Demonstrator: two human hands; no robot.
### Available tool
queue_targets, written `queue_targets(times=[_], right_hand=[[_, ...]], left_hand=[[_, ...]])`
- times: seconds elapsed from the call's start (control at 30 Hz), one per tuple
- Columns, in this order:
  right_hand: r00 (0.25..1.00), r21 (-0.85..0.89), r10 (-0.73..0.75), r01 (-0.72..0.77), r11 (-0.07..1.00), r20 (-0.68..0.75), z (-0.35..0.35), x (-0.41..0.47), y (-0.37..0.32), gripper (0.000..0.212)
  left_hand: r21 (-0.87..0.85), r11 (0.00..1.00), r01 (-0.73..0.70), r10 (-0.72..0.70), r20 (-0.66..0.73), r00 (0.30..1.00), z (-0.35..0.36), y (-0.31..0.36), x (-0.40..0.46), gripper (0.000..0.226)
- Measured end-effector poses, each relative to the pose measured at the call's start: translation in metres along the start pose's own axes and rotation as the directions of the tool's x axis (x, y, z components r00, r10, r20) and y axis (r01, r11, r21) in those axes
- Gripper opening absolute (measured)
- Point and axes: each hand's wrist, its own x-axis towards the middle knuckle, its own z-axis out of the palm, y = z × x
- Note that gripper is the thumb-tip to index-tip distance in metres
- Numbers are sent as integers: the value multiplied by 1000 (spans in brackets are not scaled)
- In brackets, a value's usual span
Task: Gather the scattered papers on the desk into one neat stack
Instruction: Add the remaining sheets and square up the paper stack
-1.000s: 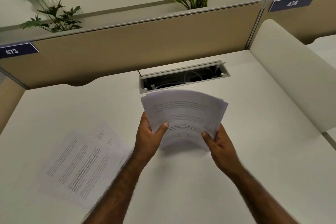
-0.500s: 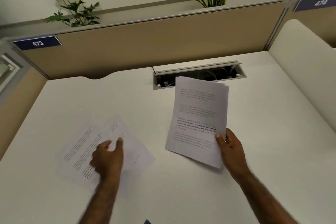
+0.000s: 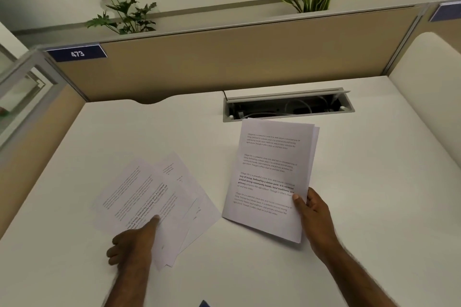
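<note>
R thumb (image 3: 298,200) pinches lower R edge of the gathered stack (image 3: 269,177), fingers behind; right hand (image 3: 315,214) shut on it. Stack sits just below the cable tray (image 3: 287,104), in front of it. L index finger (image 3: 149,225) pressed flat on loose sheets (image 3: 149,197); left hand (image 3: 132,244) curled, grips nothing. Sheets lie fanned on desk (image 3: 374,182), well L of tray.
</note>
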Motion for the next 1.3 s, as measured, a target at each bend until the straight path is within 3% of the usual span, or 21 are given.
queue_targets(times=[0.4, 0.57, 0.73, 0.93, 1.13, 1.3], right_hand=[[1000, -10, 16, -16, 1000, 0, -2, -5, -4, 23], [1000, -9, 28, -28, 1000, -11, -4, -6, -2, 26], [999, -9, 39, -39, 999, -1, -4, -9, 1, 28], [998, 14, 56, -56, 998, -7, -5, -7, 4, 29], [996, 16, 85, -85, 996, -12, -4, -6, 10, 27], [994, 5, 104, -104, 995, -23, -4, -5, 11, 23]], left_hand=[[-23, 998, -53, 53, 29, 998, 6, 17, -3, 90], [-255, 954, -160, 193, 111, 975, 9, 12, 0, 72], [-299, 929, -216, 273, 164, 948, 11, 7, 8, 27], [-398, 899, -182, 294, 241, 925, 16, 8, 20, 25], [-548, 824, -148, 437, 447, 780, 10, 25, 10, 45], [-647, 724, -238, 596, 415, 688, -3, 45, -9, 41]])
